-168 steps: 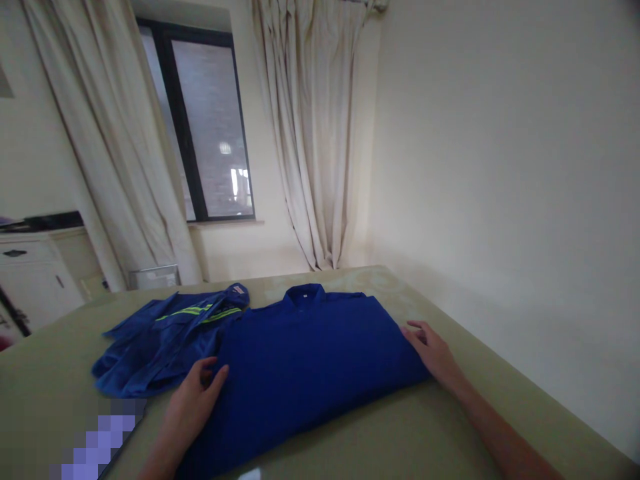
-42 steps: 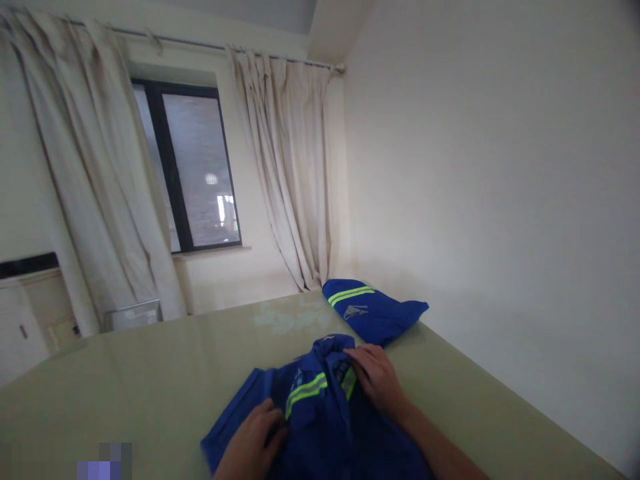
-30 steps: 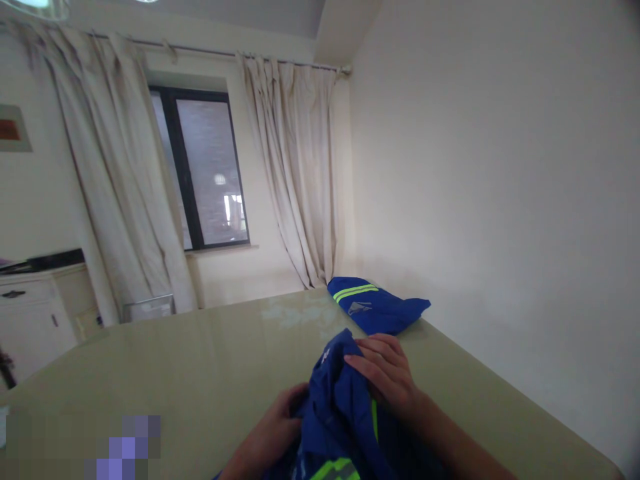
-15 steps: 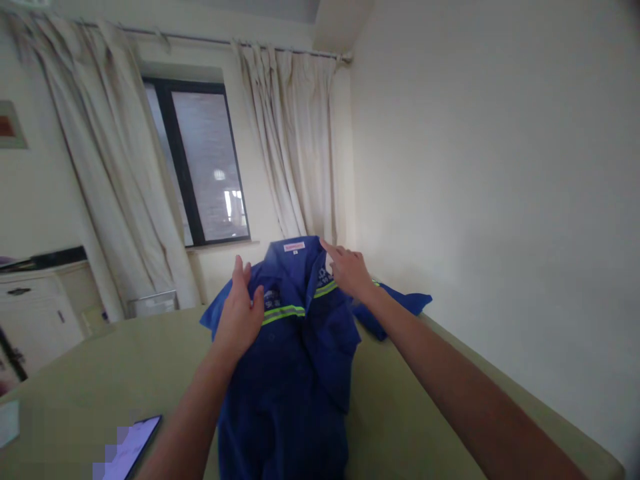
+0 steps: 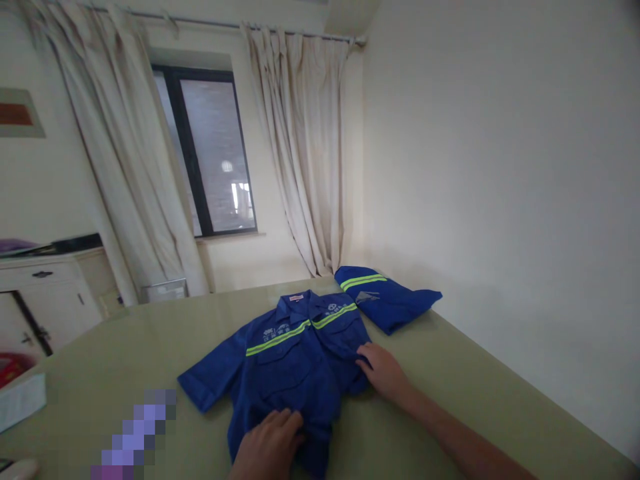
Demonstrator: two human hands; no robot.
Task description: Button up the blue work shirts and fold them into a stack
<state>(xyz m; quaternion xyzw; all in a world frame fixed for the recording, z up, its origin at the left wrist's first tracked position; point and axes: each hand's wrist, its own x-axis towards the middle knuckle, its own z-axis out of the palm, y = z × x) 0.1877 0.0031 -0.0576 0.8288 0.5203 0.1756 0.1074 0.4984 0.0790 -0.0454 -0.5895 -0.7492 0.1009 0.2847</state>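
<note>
A blue short-sleeved work shirt (image 5: 287, 363) lies front up on the table, its collar pointing away from me. Yellow-green reflective stripes and pale print cross its chest, and the lower part is rumpled. My left hand (image 5: 273, 443) is on the lower front with its fingers curled into the cloth; the fingertips are partly hidden. At the shirt's right side, my right hand (image 5: 385, 373) pinches the edge near the sleeve. Just beyond lies a second blue garment (image 5: 387, 300), folded, with the same kind of stripe.
The green tabletop (image 5: 145, 347) runs to the wall on the right. A pixelated patch (image 5: 133, 430) covers something at the front left, near a pale sheet (image 5: 23, 402). Curtains (image 5: 307, 147), a window (image 5: 220, 147) and a white cabinet (image 5: 50, 293) stand behind.
The shirt, raised by its collar before, now lies flat on the table. Both hands have come down and nearer, from the collar and shoulder to the lower front and side.
</note>
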